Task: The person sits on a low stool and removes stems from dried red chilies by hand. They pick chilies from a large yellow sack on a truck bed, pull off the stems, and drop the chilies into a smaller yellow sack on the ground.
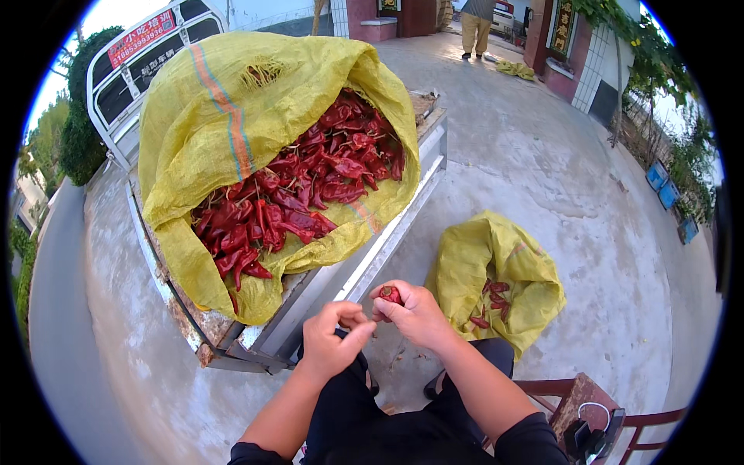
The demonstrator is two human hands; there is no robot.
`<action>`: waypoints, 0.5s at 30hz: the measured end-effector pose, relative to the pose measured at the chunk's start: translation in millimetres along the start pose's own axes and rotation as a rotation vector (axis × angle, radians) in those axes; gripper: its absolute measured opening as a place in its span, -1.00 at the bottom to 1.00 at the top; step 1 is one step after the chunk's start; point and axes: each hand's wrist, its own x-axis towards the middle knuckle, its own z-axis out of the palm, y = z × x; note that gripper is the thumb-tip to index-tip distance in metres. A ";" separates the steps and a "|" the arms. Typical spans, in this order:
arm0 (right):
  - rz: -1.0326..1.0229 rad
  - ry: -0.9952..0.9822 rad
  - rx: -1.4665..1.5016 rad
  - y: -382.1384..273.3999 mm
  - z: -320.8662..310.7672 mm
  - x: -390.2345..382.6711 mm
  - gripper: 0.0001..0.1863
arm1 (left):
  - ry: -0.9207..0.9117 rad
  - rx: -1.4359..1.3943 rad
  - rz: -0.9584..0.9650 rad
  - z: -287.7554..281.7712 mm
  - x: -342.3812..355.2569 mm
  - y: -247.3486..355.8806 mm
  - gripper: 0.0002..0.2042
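Note:
My right hand (418,316) is closed around a red chili pepper (390,294), whose stem end shows above the fingers. Close beside it on the left, my left hand (335,338) has its fingers curled in toward the thumb; anything between them is too small or hidden to make out. In front and to the left, a big yellow woven sack (310,66) lies with its mouth facing me, full of red chili peppers (267,205). On the ground to the right stands a smaller open yellow sack (535,271) with a few darker red peppers (498,298) inside.
The big sack rests on a truck bed (364,271) with a metal side edge just ahead of my hands. At lower right is a reddish metal-framed stand (581,399) holding a dark device with a white cable. Another person (475,31) stands far off by a doorway.

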 end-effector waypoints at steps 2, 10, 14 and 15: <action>-0.051 -0.013 -0.224 -3.4 1.2 -6.8 -0.78 | 0.005 -0.193 -0.194 -1.1 3.2 -2.3 -0.78; -0.224 -0.248 -0.814 -5.5 -11.3 -22.8 -0.71 | -0.439 0.230 0.083 -13.1 15.5 -0.2 -0.90; -0.219 -0.483 -0.763 -11.3 -18.5 -26.0 -0.66 | -0.700 0.071 0.018 -16.3 12.9 -10.6 -0.88; -0.218 -0.524 -0.688 -10.2 -19.7 -27.5 -0.64 | -0.690 -0.091 -0.109 -14.5 8.0 -14.2 -0.88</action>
